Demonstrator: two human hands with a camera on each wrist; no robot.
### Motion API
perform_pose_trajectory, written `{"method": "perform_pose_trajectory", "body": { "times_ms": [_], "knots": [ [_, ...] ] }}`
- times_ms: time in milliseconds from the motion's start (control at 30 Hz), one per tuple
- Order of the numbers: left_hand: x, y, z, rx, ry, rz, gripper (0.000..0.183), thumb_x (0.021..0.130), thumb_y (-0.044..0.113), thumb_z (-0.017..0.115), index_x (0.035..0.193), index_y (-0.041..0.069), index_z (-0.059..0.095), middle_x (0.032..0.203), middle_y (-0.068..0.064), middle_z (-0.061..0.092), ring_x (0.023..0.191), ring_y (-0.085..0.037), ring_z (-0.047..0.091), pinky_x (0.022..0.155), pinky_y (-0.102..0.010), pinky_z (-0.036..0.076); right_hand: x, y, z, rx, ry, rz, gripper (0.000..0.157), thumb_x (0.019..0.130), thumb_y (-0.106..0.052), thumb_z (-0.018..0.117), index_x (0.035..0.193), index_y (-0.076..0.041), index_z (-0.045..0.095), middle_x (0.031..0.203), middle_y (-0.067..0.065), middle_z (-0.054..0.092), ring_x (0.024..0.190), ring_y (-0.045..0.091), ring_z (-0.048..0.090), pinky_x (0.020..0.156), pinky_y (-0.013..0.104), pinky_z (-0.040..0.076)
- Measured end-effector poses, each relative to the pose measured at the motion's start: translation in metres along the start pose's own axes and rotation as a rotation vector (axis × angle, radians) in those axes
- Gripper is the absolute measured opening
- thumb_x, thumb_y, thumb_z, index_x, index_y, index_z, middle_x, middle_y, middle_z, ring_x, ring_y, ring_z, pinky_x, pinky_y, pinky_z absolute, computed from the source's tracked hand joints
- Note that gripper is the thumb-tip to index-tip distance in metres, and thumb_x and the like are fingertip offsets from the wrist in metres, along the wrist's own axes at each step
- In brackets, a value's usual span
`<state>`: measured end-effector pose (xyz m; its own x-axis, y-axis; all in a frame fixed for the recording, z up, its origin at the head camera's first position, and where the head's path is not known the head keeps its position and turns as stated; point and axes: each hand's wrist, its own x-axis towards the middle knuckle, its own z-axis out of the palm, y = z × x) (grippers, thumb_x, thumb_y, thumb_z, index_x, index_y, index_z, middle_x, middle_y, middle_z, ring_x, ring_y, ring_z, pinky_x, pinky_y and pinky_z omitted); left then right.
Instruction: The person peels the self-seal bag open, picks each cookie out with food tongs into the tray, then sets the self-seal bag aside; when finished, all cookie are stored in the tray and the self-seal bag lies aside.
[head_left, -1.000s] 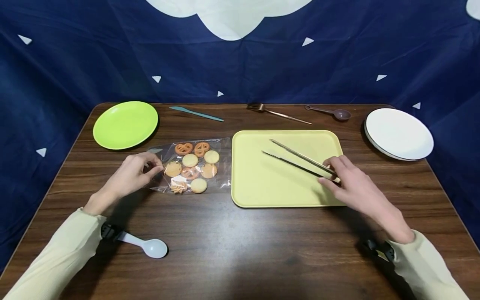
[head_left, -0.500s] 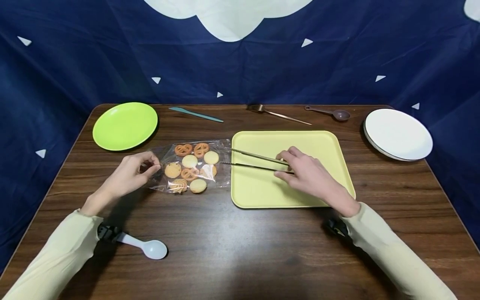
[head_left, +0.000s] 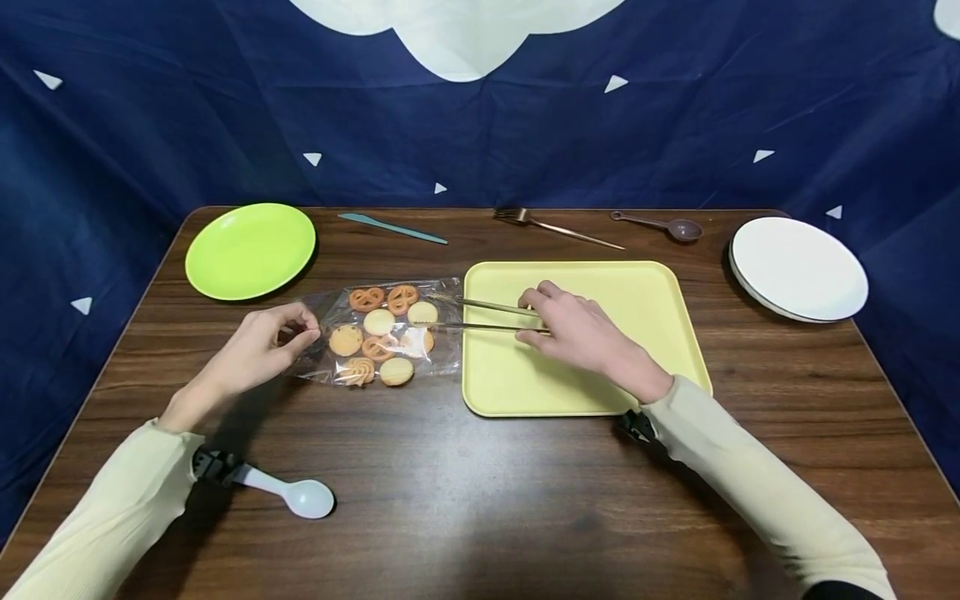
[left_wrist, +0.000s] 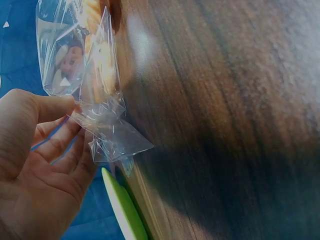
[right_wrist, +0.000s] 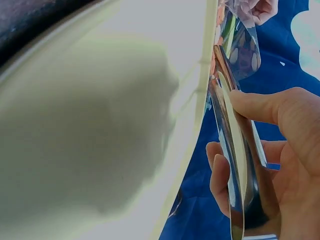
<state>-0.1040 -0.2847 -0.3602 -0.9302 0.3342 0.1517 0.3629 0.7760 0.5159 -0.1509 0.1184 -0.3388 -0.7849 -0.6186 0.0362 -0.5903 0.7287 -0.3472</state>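
A clear plastic bag (head_left: 442, 358) of cookies lies left of the yellow tray (head_left: 585, 392). Inside it are pretzel-shaped cookies (head_left: 367, 299), round pale ones and a swirled one (head_left: 357, 372). My left hand (head_left: 266, 346) pinches the bag's left end between thumb and fingers; the left wrist view shows the gathered plastic (left_wrist: 117, 137) at the fingertips. Over the tray, my right hand (head_left: 577, 333) grips metal tongs (right_wrist: 240, 150) with thumb on one side and fingers on the other. The two arms of the tongs stand apart, and their tips overlap the bag's right part near a pale round cookie (head_left: 423, 313).
A green plate (head_left: 251, 250) stands at the back left, white plates (head_left: 798, 267) at the back right. Along the back edge lie a blue knife (head_left: 393, 227), a copper-coloured fork (head_left: 558, 228) and a brown spoon (head_left: 660, 225). A white spoon (head_left: 307, 498) lies near the left forearm.
My right hand has carried the tongs leftward across the tray, so their tips have gone from above the tray to the bag's right part. The left hand keeps pinching the bag, almost unmoved.
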Motion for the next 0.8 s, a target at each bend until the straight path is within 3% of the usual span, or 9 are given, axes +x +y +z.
{"method": "perform_pose_trajectory", "body": {
  "times_ms": [367,800],
  "knots": [
    [0.0012,-0.0022,0.0008,-0.005,0.005,0.025,0.009,0.088,0.002,0.063,0.086,0.01,0.06,0.076,-0.001,0.059,0.062,-0.013,0.047,0.051,-0.024,0.036,0.0026,-0.0015,0.0011,0.001,-0.019,0.035,0.036,0.088,-0.03,0.066,0.114,-0.007,0.058,0.101,0.008,0.055,0.068,0.019,0.053,0.056,0.037,0.045],
    [0.0037,-0.0026,-0.0033,-0.025,-0.054,-0.027,0.004,0.089,0.006,0.063,0.087,0.005,0.06,0.081,-0.004,0.062,0.075,-0.017,0.056,0.059,-0.026,0.04,0.0091,-0.0066,-0.0032,-0.019,-0.092,0.011,0.041,0.089,-0.03,0.065,0.122,-0.007,0.059,0.104,0.009,0.058,0.072,0.017,0.054,0.06,0.036,0.047]
  ]
}}
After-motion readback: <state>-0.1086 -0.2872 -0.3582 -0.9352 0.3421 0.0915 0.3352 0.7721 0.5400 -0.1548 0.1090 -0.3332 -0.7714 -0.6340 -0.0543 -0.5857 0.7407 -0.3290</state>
